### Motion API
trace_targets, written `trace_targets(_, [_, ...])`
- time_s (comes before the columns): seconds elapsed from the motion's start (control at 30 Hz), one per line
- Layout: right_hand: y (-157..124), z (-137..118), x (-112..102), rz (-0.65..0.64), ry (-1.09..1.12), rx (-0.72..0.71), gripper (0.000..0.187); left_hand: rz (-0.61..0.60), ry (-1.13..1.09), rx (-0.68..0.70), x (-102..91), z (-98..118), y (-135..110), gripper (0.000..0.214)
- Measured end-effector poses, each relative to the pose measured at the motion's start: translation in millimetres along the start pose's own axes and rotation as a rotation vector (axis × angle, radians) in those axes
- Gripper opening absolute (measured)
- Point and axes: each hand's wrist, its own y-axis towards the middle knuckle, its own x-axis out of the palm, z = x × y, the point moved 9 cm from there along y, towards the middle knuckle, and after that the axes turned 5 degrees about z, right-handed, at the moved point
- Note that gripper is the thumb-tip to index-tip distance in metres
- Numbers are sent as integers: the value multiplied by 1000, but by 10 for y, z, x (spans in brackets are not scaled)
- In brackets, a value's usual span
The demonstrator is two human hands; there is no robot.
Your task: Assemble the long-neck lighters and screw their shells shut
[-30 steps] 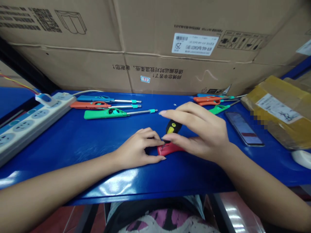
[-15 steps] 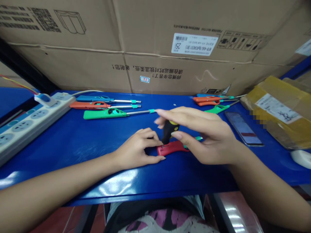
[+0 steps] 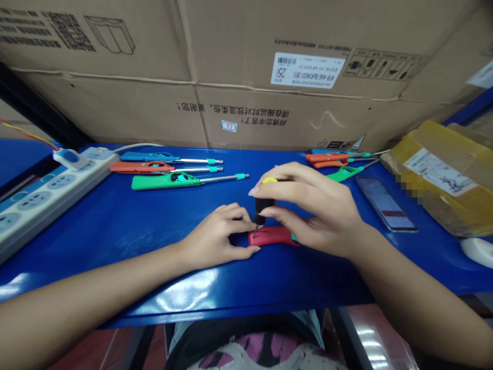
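Observation:
A red long-neck lighter (image 3: 271, 236) lies on the blue table (image 3: 127, 226) near the front middle. My left hand (image 3: 219, 236) pinches its left end between thumb and fingers and holds it down. My right hand (image 3: 311, 208) is closed round a small black screwdriver with a yellow cap (image 3: 262, 203), held nearly upright. The thin tip touches the lighter's left end, just beside my left fingertips. The rest of the lighter is hidden under my right hand.
Three lighters, blue, orange and green (image 3: 169, 180), lie at the back left beside a white power strip (image 3: 46, 192). Several more lighters (image 3: 335, 160) lie at the back right, near a phone (image 3: 386, 204) and a yellow parcel (image 3: 442, 174). Big cardboard boxes (image 3: 246, 72) wall off the back.
My right hand has closed round the screwdriver and stood it more upright, its fingers shifting from stretched out to curled over the cap. My left hand and the red lighter have stayed put.

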Motion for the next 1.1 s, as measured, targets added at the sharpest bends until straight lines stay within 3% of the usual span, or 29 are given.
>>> trace_targets(0.37, [3, -64, 17, 7, 99, 21, 27, 2, -8, -3, -10, 18, -8, 24])
trace_targets(0.43, [18, -11, -111, 95, 136, 72, 26, -23, 57, 9, -34, 46, -3, 28])
trace_targets(0.57, [-59, 357, -590, 443, 160, 279, 21, -153, 235, -7, -124, 79, -11, 33])
trace_targets(0.63, [-143, 620, -707, 479, 102, 374, 20, -211, 356, -30, -193, 64, -28, 37])
trace_targets(0.77, [-435, 1319, -566, 225, -110, 646, 19, -253, 488, -42, -266, 21, -58, 53])
trace_targets(0.83, [-595, 1569, -511, 181, -193, 719, 18, -265, 473, -31, -235, 1, -66, 49])
trace_targets(0.93, [-693, 1696, -356, 19, -410, 702, 16, -272, 412, -22, -178, -38, -62, 33])
trace_targets(1.1, [-762, 1626, -31, -176, -441, 657, 12, -216, 304, -61, -199, -101, -31, 30])
